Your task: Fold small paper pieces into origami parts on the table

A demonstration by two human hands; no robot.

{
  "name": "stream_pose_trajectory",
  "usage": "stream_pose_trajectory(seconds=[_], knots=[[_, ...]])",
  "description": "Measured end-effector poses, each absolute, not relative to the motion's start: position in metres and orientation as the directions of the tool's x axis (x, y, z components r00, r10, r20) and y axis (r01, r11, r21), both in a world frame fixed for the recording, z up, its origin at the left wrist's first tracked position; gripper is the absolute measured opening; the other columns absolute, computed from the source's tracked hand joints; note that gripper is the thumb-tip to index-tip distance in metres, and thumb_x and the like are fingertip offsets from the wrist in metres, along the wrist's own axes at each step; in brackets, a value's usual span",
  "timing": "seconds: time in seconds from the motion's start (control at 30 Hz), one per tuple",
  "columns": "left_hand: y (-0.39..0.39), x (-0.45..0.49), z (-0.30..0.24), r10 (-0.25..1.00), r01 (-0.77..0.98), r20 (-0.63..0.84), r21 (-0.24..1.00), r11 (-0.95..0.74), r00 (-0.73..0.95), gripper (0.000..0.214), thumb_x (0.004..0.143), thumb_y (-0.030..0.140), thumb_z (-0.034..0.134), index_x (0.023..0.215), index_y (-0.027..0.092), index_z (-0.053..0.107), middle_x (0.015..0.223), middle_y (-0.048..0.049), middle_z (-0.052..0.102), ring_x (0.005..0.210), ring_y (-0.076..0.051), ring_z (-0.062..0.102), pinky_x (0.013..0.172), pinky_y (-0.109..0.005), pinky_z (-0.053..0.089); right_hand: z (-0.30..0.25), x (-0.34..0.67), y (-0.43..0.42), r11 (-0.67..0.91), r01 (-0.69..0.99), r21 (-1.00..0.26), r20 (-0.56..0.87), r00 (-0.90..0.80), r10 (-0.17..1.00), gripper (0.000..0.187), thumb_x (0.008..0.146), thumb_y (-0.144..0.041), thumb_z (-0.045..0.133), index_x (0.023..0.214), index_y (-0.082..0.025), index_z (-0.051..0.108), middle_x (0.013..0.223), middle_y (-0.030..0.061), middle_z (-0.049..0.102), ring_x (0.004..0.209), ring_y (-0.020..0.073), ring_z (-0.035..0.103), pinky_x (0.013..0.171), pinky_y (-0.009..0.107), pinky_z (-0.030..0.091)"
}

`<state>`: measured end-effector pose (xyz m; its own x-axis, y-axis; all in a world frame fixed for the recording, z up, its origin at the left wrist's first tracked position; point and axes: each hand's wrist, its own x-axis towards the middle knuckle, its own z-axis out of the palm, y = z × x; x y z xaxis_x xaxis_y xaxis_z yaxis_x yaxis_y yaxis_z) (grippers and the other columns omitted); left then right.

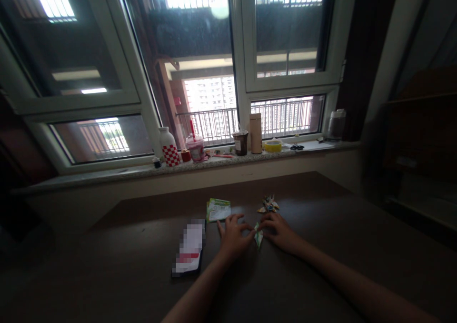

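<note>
A small folded piece of green and white paper (pixel 259 237), narrow and pointed at its near end, is on the dark table between my hands. My left hand (pixel 233 235) grips its left edge between thumb and index finger, the other fingers loosely spread. From the other side, my right hand (pixel 280 232) pinches the paper near its top with bent fingers. Just beyond my right hand sits a small heap of folded paper pieces (pixel 269 204) with pointed tips. Green and white printed sheets (pixel 219 210) lie flat past my left hand.
A phone (pixel 190 247) with a blurred screen lies left of my left hand. Along the windowsill (pixel 221 161) stand a checkered bottle (pixel 170 147), a pink drink cup (pixel 195 147), a dark drink cup (pixel 240 143), a tan flask (pixel 256 133) and yellow tape (pixel 273 146).
</note>
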<state>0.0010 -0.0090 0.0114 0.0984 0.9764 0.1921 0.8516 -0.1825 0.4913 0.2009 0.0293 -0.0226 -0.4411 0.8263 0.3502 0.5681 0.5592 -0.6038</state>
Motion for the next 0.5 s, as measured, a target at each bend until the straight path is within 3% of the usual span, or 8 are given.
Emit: stream_pose_trajectory(seconds=[0.23,0.5], knots=[[-0.0102,-0.0009,0.0117,0.968,0.846,0.184,0.477,-0.238,0.168,0.038,0.069,0.06,0.07,0.1,0.038,0.074,0.144,-0.002,0.049,0.139,-0.035,0.029,0.112,-0.07,-0.002,-0.0218,0.2007,0.0305,0.569,0.549,-0.613,0.363,-0.444,0.819,0.015,0.081,-0.026,0.068,0.094,-0.025,0.075,0.112,0.0083,0.062,0.113,0.026,0.053,0.103,0.044,0.039],[-0.009,-0.0006,0.0114,0.97,0.855,0.158,0.46,-0.238,0.185,0.032,0.076,0.043,0.066,0.107,0.046,0.071,0.145,-0.0002,0.048,0.14,-0.031,0.028,0.112,-0.069,-0.007,-0.0278,0.2017,0.0339,0.613,0.538,-0.579,0.44,-0.426,0.79,0.011,0.08,-0.026,0.07,0.09,-0.023,0.075,0.111,0.0094,0.062,0.113,0.0266,0.054,0.101,0.046,0.041]])
